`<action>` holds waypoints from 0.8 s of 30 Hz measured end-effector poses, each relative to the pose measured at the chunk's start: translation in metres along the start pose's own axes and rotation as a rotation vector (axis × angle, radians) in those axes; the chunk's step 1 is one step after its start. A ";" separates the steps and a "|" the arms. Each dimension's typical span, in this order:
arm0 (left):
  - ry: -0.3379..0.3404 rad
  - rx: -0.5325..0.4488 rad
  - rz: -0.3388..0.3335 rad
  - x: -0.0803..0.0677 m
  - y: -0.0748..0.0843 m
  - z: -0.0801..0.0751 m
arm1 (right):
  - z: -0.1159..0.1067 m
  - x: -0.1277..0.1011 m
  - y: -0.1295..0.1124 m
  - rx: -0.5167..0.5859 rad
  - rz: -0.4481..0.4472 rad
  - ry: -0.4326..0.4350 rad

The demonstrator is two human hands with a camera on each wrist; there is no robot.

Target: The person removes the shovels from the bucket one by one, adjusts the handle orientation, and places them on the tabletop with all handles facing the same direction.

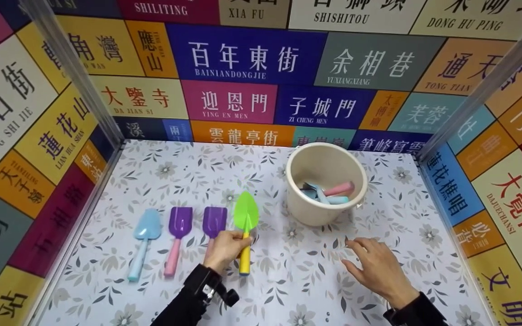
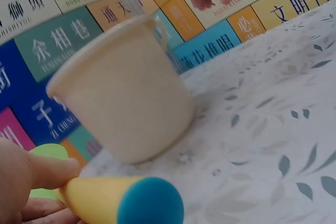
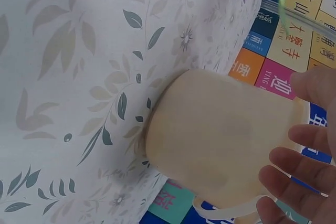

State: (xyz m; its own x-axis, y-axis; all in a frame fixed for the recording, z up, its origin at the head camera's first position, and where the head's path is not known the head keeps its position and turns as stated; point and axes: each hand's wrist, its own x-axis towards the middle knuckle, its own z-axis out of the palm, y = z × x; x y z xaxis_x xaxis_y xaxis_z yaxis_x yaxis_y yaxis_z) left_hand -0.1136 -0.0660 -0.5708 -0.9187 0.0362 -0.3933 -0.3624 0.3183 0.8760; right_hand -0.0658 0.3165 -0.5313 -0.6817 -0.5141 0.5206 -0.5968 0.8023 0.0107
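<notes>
- Our left hand (image 1: 225, 250) grips the green trowel (image 1: 245, 226) by its yellow handle, blade seemingly off the table.
- Our right hand (image 1: 376, 268) hovers relaxed, near the bucket (image 1: 324, 213).

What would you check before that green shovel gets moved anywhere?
1. Grip: left hand holds the green shovel by its yellow handle. Ok.
2. Neighbours: the purple shovel lies close beside it and could get nudged. Not ok.
3. Bucket: upright on the table, opening up. Ok.
4. Room inside: some pink and blue tools lie at the bottom, with space above. Ok.
5. Right hand: fingers relaxed, holds nothing, apart from the bucket. Ok.
6. Firmness of grip: cannot tell.
</notes>
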 end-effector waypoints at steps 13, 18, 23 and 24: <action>-0.010 -0.038 -0.116 0.017 -0.029 0.008 | 0.002 -0.005 0.001 -0.018 0.009 -0.018; -0.029 -0.047 -0.150 0.018 -0.029 0.009 | 0.002 -0.005 0.001 -0.018 0.015 -0.028; -0.027 -0.023 -0.170 0.019 -0.031 0.010 | 0.001 -0.005 0.001 -0.029 0.019 -0.045; -0.023 -0.024 -0.173 0.019 -0.031 0.011 | 0.001 -0.005 0.001 -0.031 0.020 -0.050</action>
State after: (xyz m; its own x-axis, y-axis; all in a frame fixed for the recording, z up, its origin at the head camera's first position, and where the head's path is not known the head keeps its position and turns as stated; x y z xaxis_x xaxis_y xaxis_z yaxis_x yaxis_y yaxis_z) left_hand -0.1183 -0.0653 -0.6088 -0.8383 0.0048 -0.5452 -0.5191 0.2989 0.8008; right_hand -0.0632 0.3196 -0.5349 -0.7141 -0.5119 0.4776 -0.5702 0.8211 0.0274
